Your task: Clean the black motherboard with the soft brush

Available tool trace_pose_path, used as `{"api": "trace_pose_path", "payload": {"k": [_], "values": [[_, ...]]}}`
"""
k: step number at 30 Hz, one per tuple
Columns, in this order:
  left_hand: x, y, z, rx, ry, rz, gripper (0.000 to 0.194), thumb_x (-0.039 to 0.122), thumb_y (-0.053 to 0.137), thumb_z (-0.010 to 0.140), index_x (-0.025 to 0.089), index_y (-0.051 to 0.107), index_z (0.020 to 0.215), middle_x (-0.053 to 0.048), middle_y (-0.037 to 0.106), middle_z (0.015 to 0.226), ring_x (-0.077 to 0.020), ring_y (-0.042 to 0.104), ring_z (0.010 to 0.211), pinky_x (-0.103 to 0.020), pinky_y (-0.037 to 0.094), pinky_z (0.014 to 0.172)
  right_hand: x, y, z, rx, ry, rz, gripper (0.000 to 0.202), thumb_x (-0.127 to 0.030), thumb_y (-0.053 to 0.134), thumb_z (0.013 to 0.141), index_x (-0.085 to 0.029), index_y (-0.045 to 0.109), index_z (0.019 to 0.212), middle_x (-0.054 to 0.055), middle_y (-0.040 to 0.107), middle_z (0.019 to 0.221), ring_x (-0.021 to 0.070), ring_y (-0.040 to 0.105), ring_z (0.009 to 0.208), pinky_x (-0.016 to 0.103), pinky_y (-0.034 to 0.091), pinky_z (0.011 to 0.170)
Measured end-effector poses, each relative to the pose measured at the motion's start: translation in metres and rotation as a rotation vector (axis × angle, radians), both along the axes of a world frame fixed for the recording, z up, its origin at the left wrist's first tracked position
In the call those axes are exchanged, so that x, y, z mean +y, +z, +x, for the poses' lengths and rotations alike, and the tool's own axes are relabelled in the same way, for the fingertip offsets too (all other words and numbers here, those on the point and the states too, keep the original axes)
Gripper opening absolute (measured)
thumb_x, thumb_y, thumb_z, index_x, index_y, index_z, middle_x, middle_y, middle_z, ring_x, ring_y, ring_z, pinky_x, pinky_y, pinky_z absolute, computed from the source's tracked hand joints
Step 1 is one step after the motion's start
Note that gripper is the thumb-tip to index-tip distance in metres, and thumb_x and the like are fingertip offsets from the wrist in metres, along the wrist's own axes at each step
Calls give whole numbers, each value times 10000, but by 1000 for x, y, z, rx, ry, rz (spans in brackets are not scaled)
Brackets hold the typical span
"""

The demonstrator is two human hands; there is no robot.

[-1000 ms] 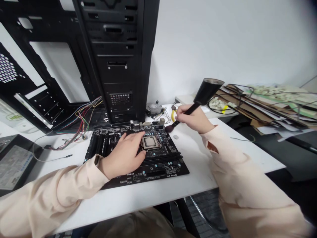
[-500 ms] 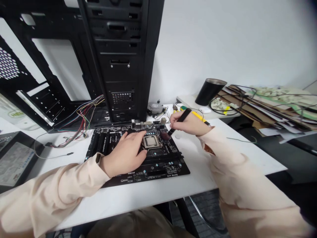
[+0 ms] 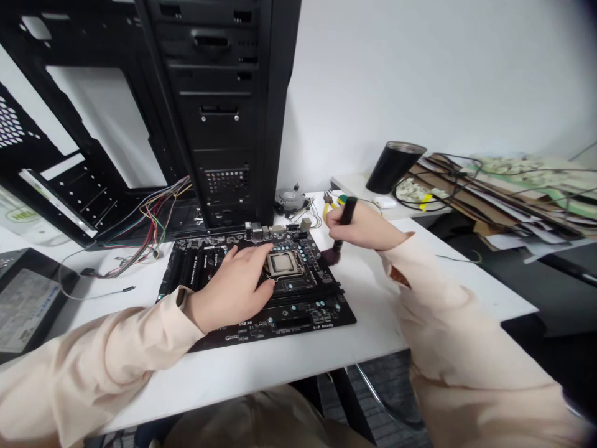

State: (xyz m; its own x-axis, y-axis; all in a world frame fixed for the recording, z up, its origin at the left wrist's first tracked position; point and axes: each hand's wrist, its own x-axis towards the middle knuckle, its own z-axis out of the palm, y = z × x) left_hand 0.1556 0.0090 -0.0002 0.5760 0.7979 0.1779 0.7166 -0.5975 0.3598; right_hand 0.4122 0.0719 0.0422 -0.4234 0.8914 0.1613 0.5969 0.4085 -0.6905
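Note:
A black motherboard (image 3: 289, 320) lies flat on the white table (image 3: 289, 367), with a silver processor (image 3: 282, 264) in its socket near the middle. My left hand (image 3: 240, 283) rests on the board just left of the socket, fingers stretched out and holding nothing. Over the board's right edge, my right hand (image 3: 357, 225) is closed around the black handle of a brush (image 3: 347, 211). The brush's dark bristles (image 3: 330, 256) point down at that edge; whether they touch it I cannot tell.
Behind the board stands a tall black computer case (image 3: 219, 137) with loose coloured wires (image 3: 153, 218). A power supply (image 3: 30, 298) is at the left. Behind my right hand are a cooling fan (image 3: 290, 200), pliers (image 3: 328, 202) and a black tumbler (image 3: 394, 168). Stacked cardboard (image 3: 461, 196) lies at the right.
My right hand has moved the brush to the right, from over the board beside the socket to its right edge, and the handle is more upright. My left hand stays on the board.

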Motion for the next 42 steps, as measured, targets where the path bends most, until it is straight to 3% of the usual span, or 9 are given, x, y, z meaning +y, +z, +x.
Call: {"api": "trace_pose_path", "payload": {"k": [5,11,17,22,27,30,33,37,42], "values": [[0,0,0,-11,-2,-2,541,258,444,865,123,320,1374,-173,510,1350,-297,445,1284,-550,229,1113,-2,0,-3,5,103,-100,161,-319,537,646,-176,530,571,-25,478,493,100,427,477,244,313,459],[0,2,0,-19,0,-10,553,283,419,888,85,288,1387,-196,522,1331,-298,439,1286,-556,220,1110,-1,2,-1,-22,103,-82,170,-198,527,558,-177,411,436,-59,327,431,67,312,460,230,227,451],[0,2,1,-36,3,-18,527,312,394,905,93,311,1378,-186,518,1338,-305,439,1283,-566,233,1102,-6,4,-6,-72,184,-160,169,-318,560,640,-177,538,550,-32,477,480,92,419,472,237,301,454],[1,1,0,-62,3,-42,492,321,358,923,112,326,1367,-175,507,1352,-296,434,1289,-570,209,1110,-3,4,-2,-111,153,-123,186,-221,531,599,-180,429,448,-56,346,431,68,328,459,226,244,447],[1,0,-1,-102,11,-90,449,319,329,932,147,359,1346,-135,502,1366,-262,430,1295,-539,171,1134,-3,2,-3,-88,147,-109,189,-316,536,677,-180,508,550,-34,443,494,88,395,493,241,287,472],[2,1,-2,-134,25,-134,431,327,314,935,167,379,1330,-113,511,1359,-250,434,1291,-544,149,1141,-3,1,-5,-129,175,-133,222,-263,546,635,-181,432,463,-50,368,453,77,351,477,239,261,469],[5,7,-4,-167,31,-191,418,347,291,942,190,396,1315,-81,532,1345,-226,466,1269,-494,249,1128,-3,3,0,-110,152,-106,267,-269,538,640,-185,378,443,-51,308,449,75,309,472,252,241,471],[4,21,-10,-198,44,-213,422,396,237,959,223,442,1285,-34,571,1305,-195,526,1214,-380,402,1054,-4,6,9,90,34,-38,293,-343,557,672,-187,432,459,-14,405,475,111,400,510,281,291,499],[-7,28,-25,-145,39,-104,403,369,293,954,226,474,1285,-27,552,1321,-223,474,1257,-494,159,1163,-5,6,12,309,53,-106,255,-347,621,655,-180,513,495,25,551,531,148,510,540,304,396,546]]}}
